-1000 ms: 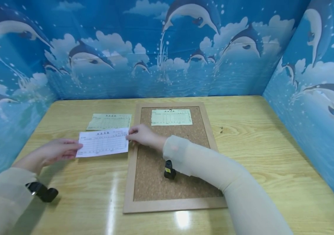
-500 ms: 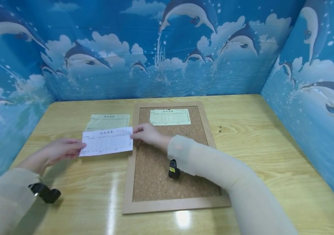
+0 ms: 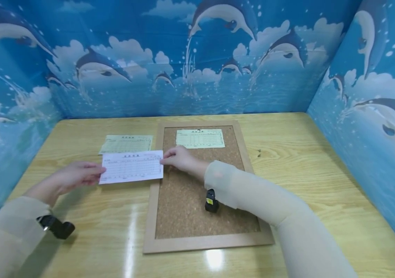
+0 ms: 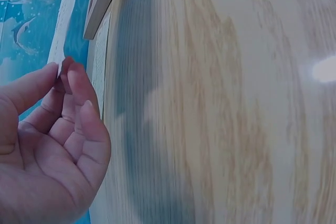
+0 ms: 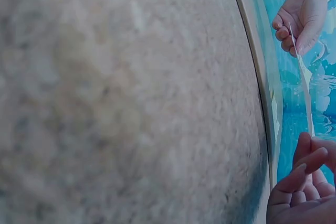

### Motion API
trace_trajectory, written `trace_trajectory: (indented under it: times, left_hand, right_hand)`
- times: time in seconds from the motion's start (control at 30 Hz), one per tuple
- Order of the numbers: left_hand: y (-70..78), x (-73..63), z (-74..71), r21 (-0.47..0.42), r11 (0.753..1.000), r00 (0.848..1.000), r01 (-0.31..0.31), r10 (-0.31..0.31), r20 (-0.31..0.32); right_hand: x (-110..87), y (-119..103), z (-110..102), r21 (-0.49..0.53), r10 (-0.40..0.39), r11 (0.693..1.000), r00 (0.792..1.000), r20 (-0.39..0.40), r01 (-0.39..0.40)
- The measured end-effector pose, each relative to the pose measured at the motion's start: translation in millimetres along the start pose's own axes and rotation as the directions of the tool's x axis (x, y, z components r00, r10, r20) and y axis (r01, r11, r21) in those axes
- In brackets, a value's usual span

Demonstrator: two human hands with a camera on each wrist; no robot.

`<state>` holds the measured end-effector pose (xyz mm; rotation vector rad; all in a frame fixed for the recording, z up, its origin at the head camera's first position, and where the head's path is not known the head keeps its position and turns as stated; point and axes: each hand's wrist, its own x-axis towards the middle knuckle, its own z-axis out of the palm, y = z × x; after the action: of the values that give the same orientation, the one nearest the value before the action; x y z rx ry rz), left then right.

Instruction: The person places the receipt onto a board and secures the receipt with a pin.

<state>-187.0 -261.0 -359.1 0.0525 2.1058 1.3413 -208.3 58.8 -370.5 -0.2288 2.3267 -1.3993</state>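
A white printed form (image 3: 132, 167) is stretched between both hands, raised above the table and overlapping the corkboard's left frame in the head view. My left hand (image 3: 79, 175) pinches its left edge between thumb and fingers, as the left wrist view of the same hand (image 4: 60, 129) also shows. At the opposite edge my right hand (image 3: 180, 159) pinches the upper right corner, over the corkboard (image 3: 197, 208). Edge-on, the paper (image 5: 306, 90) shows as a thin strip in the right wrist view. A pale green form (image 3: 200, 139) is pinned near the board's top.
Another pale green form (image 3: 126, 143) lies on the wooden table (image 3: 298, 173) left of the board, partly behind the white one. Small dark pins (image 3: 259, 153) lie right of the board. A blue dolphin-print curtain (image 3: 131, 96) walls the back and sides.
Both hands have carried the white form a little to the right, so its right edge now overlaps the board's frame. The green forms stay where they were.
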Motion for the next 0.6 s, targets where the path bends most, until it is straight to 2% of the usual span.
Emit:
trace_trajectory:
  times: [0.27, 0.6]
  left_hand:
    - [4.2, 1.8, 5.7, -0.011, 1.000, 1.000, -0.023, 0.023, 0.013]
    - [10.1, 6.4, 13.8, 0.047, 0.998, 0.999, -0.033, 0.033, 0.016]
  right_hand:
    - [-3.5, 6.2, -7.9, -0.011, 0.022, 1.000, 1.000, -0.002, -0.022]
    - [-8.7, 11.8, -16.5, 0.018, 0.032, 0.999, 0.999, 0.009, -0.032]
